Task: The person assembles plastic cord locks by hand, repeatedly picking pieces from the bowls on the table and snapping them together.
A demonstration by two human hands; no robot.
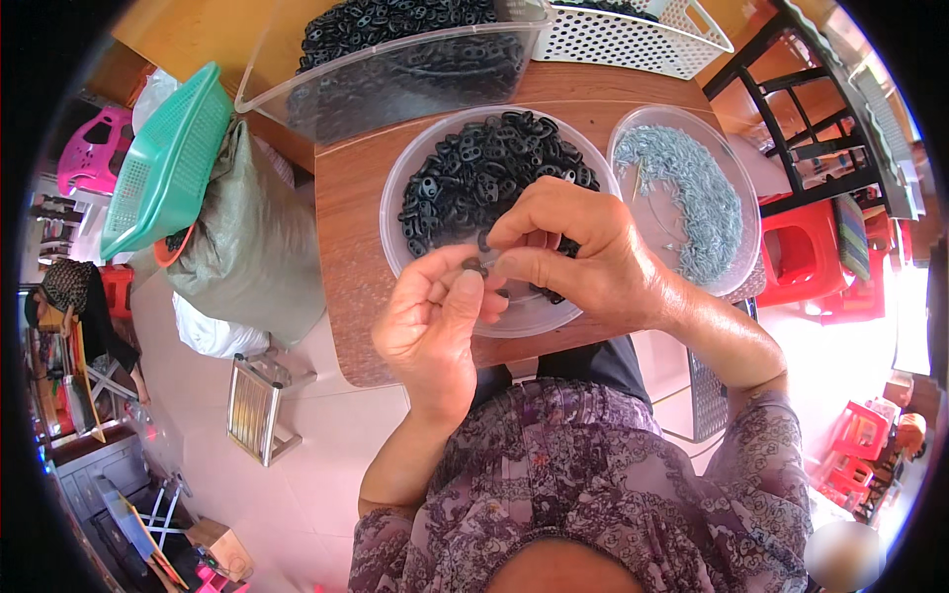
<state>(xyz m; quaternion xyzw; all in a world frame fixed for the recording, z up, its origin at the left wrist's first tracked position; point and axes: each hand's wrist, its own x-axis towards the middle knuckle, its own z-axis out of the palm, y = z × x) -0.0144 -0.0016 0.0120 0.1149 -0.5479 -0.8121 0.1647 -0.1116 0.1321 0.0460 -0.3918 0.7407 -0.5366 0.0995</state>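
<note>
Wood-grain tabletop (346,287), smooth, brown and round-cornered, stands over pale floor tiles (306,509). Nearest me, through the head camera, the left hand (435,321) pinches a small dark piece (474,265) between thumb and forefinger, above the tub's near side. Fingers mostly cover the piece, so I cannot tell its long axis or which way it points. The right hand (583,252) meets it from the other side, thumb and forefinger drawn close; whether they grip anything, I cannot tell. Beneath lies a round, translucent plastic tub (389,212) of glossy black two-holed ovals (484,183), their long axes at all angles. To its right, a clear shallow bowl (754,232) holds thin blue-grey slivers (707,212). Farther back, I see a clear rectangular bin (395,104) and a white perforated basket (628,44).
</note>
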